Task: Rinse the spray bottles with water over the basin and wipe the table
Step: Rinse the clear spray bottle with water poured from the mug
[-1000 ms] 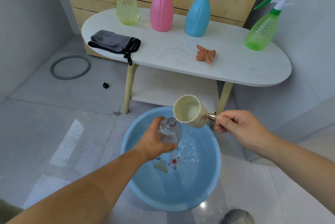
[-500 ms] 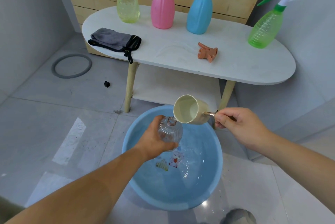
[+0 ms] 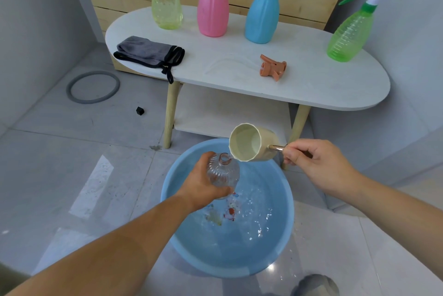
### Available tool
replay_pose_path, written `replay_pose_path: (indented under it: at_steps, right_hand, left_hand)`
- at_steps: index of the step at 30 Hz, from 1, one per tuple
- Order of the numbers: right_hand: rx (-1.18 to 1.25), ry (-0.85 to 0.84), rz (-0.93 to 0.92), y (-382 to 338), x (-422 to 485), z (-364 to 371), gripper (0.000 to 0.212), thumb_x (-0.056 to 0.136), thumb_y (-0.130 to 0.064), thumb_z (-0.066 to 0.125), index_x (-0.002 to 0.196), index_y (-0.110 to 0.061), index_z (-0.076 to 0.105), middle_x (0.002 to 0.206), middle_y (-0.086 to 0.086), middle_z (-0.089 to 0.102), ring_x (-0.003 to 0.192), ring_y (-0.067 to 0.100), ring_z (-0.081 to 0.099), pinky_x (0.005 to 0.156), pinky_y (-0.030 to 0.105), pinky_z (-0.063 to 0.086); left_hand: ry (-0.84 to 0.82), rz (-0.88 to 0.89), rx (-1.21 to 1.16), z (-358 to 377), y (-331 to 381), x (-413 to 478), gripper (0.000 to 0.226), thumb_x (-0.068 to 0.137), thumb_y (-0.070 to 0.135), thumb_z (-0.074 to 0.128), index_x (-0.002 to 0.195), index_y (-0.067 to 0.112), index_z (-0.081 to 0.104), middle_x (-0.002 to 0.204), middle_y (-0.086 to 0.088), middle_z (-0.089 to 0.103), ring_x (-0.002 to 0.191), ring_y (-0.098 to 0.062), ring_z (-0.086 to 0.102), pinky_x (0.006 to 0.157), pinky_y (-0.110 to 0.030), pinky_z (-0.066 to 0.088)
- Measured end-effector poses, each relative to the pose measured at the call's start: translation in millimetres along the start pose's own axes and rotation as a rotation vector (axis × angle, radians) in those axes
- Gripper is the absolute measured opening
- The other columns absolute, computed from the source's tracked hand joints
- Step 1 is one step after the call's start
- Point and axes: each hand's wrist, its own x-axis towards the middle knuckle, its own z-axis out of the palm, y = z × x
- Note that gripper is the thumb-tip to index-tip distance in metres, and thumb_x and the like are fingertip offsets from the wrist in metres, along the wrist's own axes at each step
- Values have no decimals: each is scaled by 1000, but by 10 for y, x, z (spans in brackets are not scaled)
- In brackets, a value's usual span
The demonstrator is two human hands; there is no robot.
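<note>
Hands are both busy over the basin (image 3: 227,269). My left hand (image 3: 201,187) is wrapped round the lower body of the clear bottle (image 3: 223,173), thumb on the far side. It holds the bottle neck-up and a little tilted above the basin's far-left part. The neck is open, with no sprayer on it.

My right hand (image 3: 316,163) hangs above the basin's far-right rim, fingers curled and pinching the thin metal handle (image 3: 276,147) of a cream cup (image 3: 251,145). The cup is tipped on its side, mouth toward me, with water inside and its lower lip right at the bottle's neck.

The basin sits on the tiled floor (image 3: 72,175) and holds rippled water over a printed picture on its bottom.

Just beyond the basin stands the white oval table (image 3: 311,84), one leg close to the far rim. On it, beyond the basin:
- far left, a folded grey cloth (image 3: 146,52) with black trim
- at the back, from left, a yellow bottle (image 3: 165,5), a pink bottle (image 3: 212,7) and a blue bottle (image 3: 262,15)
- far right, a green bottle (image 3: 347,34)
- nearer the basin, an orange trigger head (image 3: 272,69) lying loose on its side

Well left of the basin and farther back, a grey ring (image 3: 68,89) lies on the floor. A small black block (image 3: 139,111) lies between the ring and the table leg.
</note>
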Motion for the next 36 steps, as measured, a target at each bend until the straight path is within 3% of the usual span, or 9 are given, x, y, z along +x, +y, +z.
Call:
replay_pose_path:
  at_steps: [2,7,12,17,21,26,29,33,36]
  right_hand:
    - [-10,6,-9,0,-2,-3,23,93,-29,62,72,-28,70,72,-3,69,78,32,61,77,42,51]
    - [-45,15,-20,-34,-7,1,24,93,-31,61,71,-27,69,72,-5,67,73,26,59,71,35,47]
    - [-44,25,-44,-28,-3,4,22,92,-30,62,71,-27,69,72,-3,67,72,27,58,70,36,47]
    - [-39,34,-74,-39,-3,11,21,91,-28,62,72,-27,69,73,-4,67,71,24,57,70,31,44]
    - [-41,44,-97,-26,12,15,20,91,-26,63,73,-30,69,75,-10,66,73,20,58,71,31,44]
    - [-49,41,-102,-54,11,16,17,92,-24,64,78,-25,73,73,-9,64,69,12,54,61,17,38]
    - [-41,41,-119,-70,5,15,19,92,-23,64,76,-32,70,74,-9,63,68,10,52,60,15,36]
    - [-41,32,-131,-106,6,16,21,91,-25,63,77,-40,67,77,-11,63,71,10,54,62,16,38]
    - [-43,32,-144,-121,6,17,26,91,-23,64,76,-44,65,74,-11,63,70,7,54,61,14,38]
  left_hand:
    - [-3,-4,2,-3,1,-4,86,70,14,93,131,38,38,122,18,56,108,-3,60,69,-4,51]
    - [-1,-10,16,-9,-24,3,88,69,15,94,131,41,37,122,17,57,112,-7,61,80,-16,53]
    - [-3,-5,8,-9,-20,-2,86,69,12,94,131,38,39,122,13,58,106,-2,61,67,-9,53]
    - [-8,0,22,-15,-15,-10,85,71,11,92,130,38,38,119,18,56,104,2,59,67,-5,51]
    - [-4,-5,39,-14,-32,-3,88,70,15,93,131,39,35,124,13,56,108,-7,59,67,-4,49]
    - [-7,-2,35,-15,-27,1,85,71,14,93,128,40,37,120,17,56,105,-2,59,64,-2,48]
    - [-7,-8,35,-15,-41,11,85,71,14,93,129,40,36,121,17,56,106,-5,60,64,-3,49]
    - [3,-11,44,-11,-65,20,89,69,19,94,131,43,35,127,11,56,115,-13,59,77,-13,51]
    - [-1,-14,47,-11,-68,17,89,68,20,94,131,44,35,129,10,56,116,-14,59,74,-13,51]
